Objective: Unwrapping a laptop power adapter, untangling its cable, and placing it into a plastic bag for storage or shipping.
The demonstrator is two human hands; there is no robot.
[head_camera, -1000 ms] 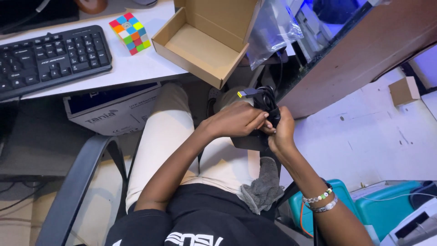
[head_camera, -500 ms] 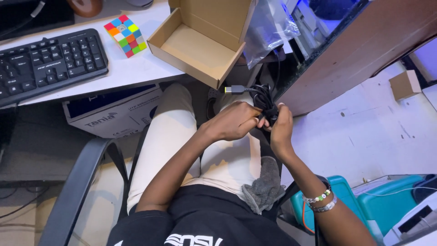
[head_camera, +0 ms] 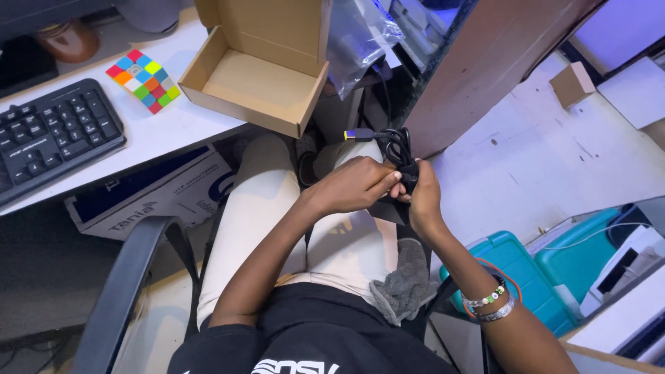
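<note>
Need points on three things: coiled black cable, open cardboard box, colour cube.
coiled black cable [head_camera: 396, 147], head view, on the loops above the hands.
open cardboard box [head_camera: 244, 86], head view, on its bare inner floor.
colour cube [head_camera: 142, 80], head view, on the top face.

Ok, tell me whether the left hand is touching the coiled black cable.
Touching. The head view shows the left hand with its fingers pinching the coiled black cable, no gap between them.
</note>
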